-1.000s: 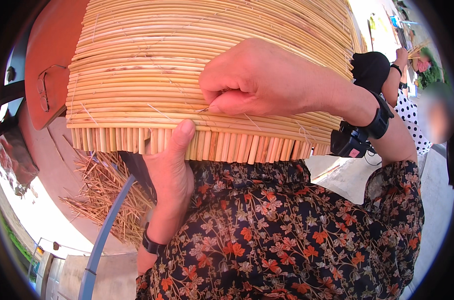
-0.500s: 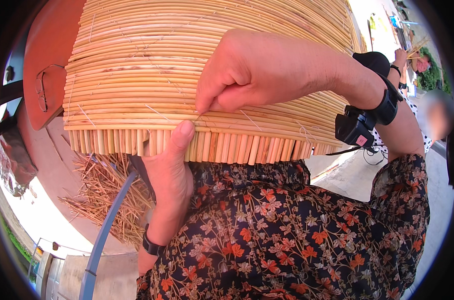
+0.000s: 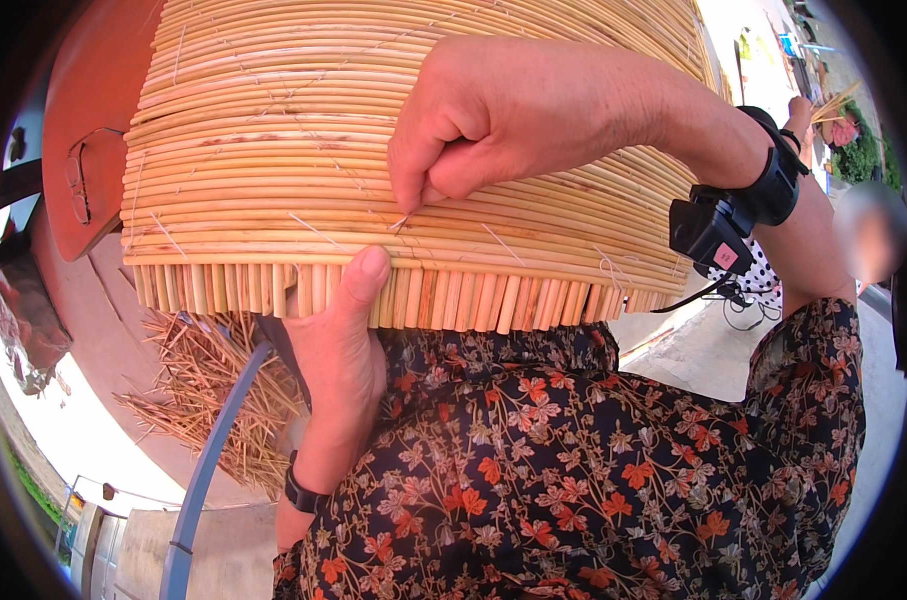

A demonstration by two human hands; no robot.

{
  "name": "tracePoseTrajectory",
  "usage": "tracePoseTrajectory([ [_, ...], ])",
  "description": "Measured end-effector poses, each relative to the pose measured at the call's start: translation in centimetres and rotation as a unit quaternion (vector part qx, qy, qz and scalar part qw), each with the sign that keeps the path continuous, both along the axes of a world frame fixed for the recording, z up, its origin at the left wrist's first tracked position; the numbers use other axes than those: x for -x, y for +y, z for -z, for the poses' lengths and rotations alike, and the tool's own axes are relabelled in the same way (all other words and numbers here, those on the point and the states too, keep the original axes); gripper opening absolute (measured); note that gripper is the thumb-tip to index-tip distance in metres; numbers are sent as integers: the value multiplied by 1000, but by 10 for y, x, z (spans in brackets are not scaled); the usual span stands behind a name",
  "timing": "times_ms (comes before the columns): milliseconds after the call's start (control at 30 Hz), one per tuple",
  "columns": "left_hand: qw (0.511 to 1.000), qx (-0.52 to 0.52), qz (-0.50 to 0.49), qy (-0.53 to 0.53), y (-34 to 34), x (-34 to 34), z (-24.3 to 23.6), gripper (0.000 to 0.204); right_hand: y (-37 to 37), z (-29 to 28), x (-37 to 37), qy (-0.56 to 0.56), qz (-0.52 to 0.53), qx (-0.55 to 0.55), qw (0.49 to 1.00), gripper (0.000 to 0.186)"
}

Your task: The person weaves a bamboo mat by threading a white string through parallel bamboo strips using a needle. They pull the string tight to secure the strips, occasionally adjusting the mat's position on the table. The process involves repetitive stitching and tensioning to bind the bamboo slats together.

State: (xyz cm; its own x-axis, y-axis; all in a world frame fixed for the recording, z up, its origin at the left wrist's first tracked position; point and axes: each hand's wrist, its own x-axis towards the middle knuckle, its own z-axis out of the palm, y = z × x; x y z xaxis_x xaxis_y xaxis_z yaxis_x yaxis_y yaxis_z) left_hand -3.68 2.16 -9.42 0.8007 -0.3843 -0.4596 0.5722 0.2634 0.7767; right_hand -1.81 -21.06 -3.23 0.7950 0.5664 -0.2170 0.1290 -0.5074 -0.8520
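Observation:
A mat of pale yellow reed stalks (image 3: 274, 190) stretches in front of me, stitched with slanting white threads. Along its near edge the short ends of a crosswise lower layer stick out. My left hand (image 3: 339, 310) grips this edge, its thumb pressed on top and its other fingers hidden underneath. Just above the mat, my right hand (image 3: 449, 130) is closed in a pinch. From its fingertips a thin needle (image 3: 403, 221) slants down to the stalks near my left thumb; most of it is hidden in the fingers.
Eyeglasses (image 3: 79, 180) lie on a reddish-brown table (image 3: 89, 80) at the left. Below the mat are a heap of loose stalks (image 3: 214, 400) and a blue-grey bar (image 3: 214, 450). A black device (image 3: 714, 235) is strapped to my right wrist. Another person's hand (image 3: 800, 108) holds stalks at far right.
My right hand has lifted slightly up and away from the near edge, baring the thin needle below its fingertips. My left hand keeps its hold on the mat.

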Motion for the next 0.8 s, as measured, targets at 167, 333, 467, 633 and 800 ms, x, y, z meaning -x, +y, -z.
tracePoseTrajectory([
  [167, 1000, 1, 1, 3, 1, 3, -3, 63, 1, -7, 2, 18, 8, -1, 1000, 15],
  [333, 1000, -11, 3, 4, 0, 4, -6, 62, 4, -11, 3, 34, 28, -13, 999, 15],
  [467, 1000, -9, 9, 1, 0, 4, -6, 64, 2, -9, -1, -6, -27, 41, 999, 15],
  [633, 1000, -7, 10, 7, 1, 5, -5, 66, 7, -16, -1, 47, 0, 17, 999, 14],
  [800, 1000, -10, 9, 6, 2, 5, -4, 66, 6, -11, 1, 25, 9, -7, 1000, 13],
])
